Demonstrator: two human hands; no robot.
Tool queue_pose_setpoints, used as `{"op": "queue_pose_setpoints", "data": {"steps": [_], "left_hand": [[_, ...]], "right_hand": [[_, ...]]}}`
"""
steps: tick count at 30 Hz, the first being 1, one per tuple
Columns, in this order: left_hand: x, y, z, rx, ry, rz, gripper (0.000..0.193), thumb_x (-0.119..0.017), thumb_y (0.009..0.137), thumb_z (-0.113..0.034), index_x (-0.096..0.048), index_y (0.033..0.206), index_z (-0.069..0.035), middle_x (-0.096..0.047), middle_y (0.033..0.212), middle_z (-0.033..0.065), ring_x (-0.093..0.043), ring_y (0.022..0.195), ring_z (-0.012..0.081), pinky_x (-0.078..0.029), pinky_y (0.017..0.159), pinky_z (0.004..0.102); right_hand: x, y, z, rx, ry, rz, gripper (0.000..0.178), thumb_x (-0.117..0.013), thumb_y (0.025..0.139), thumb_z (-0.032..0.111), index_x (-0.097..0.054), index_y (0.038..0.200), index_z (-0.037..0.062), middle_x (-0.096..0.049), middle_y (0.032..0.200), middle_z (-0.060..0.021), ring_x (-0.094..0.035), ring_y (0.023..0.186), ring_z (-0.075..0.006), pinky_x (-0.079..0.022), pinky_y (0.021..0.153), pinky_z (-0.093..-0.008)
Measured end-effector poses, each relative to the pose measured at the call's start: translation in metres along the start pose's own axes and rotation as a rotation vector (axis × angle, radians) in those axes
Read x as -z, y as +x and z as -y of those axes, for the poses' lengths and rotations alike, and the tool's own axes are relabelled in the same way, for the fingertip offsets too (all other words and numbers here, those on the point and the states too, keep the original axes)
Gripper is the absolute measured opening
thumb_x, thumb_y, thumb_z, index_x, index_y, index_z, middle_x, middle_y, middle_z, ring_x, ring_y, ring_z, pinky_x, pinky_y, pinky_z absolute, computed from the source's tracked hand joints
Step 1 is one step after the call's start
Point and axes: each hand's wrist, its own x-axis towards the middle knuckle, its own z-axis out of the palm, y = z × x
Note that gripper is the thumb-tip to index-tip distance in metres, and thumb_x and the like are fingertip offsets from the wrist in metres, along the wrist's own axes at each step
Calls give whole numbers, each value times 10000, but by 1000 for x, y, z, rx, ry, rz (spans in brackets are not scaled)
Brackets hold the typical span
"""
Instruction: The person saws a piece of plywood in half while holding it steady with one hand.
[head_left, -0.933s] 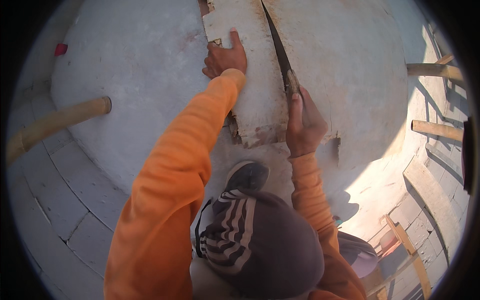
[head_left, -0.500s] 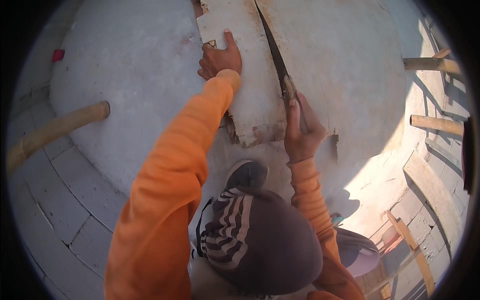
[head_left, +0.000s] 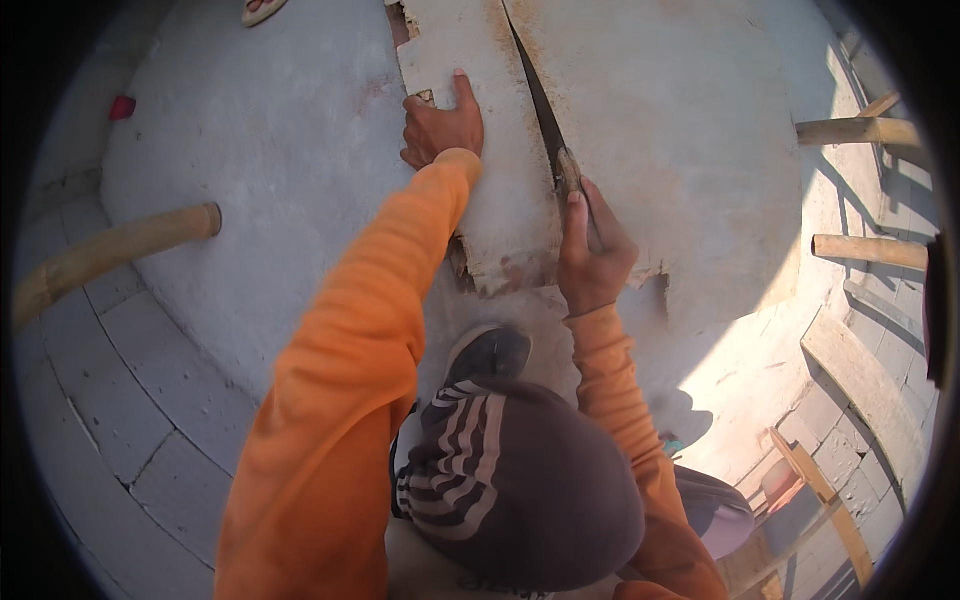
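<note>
My right hand (head_left: 597, 245) is closed around the wooden handle of a handsaw (head_left: 543, 115). Its dark, tapering blade points away from me, lying along a line in a worn, pale board (head_left: 500, 215). To the left, my left hand (head_left: 443, 130) presses on the board's left part, fingers curled at its broken edge and thumb stretched forward on top. Brown dust or staining (head_left: 537, 45) shows beside the blade's far end. The board's near edge is ragged and chipped. How deep the blade sits in the board cannot be seen.
My dark shoe (head_left: 490, 352) stands just short of the board, below it my bent knee (head_left: 530, 480). Bamboo poles (head_left: 130, 245) jut in at left and right. Planks (head_left: 865, 390) lie at right. Another person's sandalled foot (head_left: 264, 10) shows at the far left.
My right hand and the saw have shifted slightly forward and left. My left hand keeps its hold on the board. A sandalled foot has come into view at the far left.
</note>
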Motion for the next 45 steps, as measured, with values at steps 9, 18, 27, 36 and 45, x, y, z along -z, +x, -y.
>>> {"op": "queue_pose_setpoints", "data": {"steps": [9, 18, 27, 36, 45], "left_hand": [[15, 6, 11, 8, 2, 34, 895, -767, 778, -715, -552, 1263, 5, -685, 1235, 200, -659, 1185, 387, -460, 1048, 506], [-7, -14, -7, -9, -1, 111, 882, -756, 794, -706, -549, 1277, 3, -677, 1273, 199, -658, 1181, 385, -458, 1052, 506], [12, -1, -1, 12, -22, 49, 888, -754, 789, -711, -555, 1266, 12, -684, 1236, 225, -655, 1186, 390, -469, 1043, 507], [16, 2, 5, 33, -16, 87, 912, -763, 780, -716, -551, 1287, 12, -680, 1241, 217, -657, 1185, 389, -489, 1022, 510], [-4, -9, -7, 5, -38, 106, 925, -755, 784, -722, -534, 1302, 11, -668, 1260, 220, -652, 1198, 390, -491, 1025, 512]], "right_hand": [[87, -125, 21, -205, -137, 54, 299, -661, 969, 18, -709, 1244, -89, -787, 1013, -230, -762, 790, -156, -582, 720, -262], [28, -10, 3, -4, -136, 37, 309, -689, 974, 62, -715, 1261, -48, -785, 1006, -232, -774, 822, -168, -573, 723, -270], [98, -114, 31, -58, -169, 83, 314, -651, 974, 22, -690, 1260, -104, -773, 1056, -259, -784, 920, -233, -587, 827, -283], [101, -115, 24, -82, -230, 92, 314, -690, 966, 54, -707, 1249, -80, -789, 975, -223, -781, 814, -194, -581, 729, -270], [38, -13, 14, -5, -103, 44, 306, -717, 971, 94, -723, 1245, -43, -792, 930, -186, -716, 765, -114, -567, 740, -254]]}}
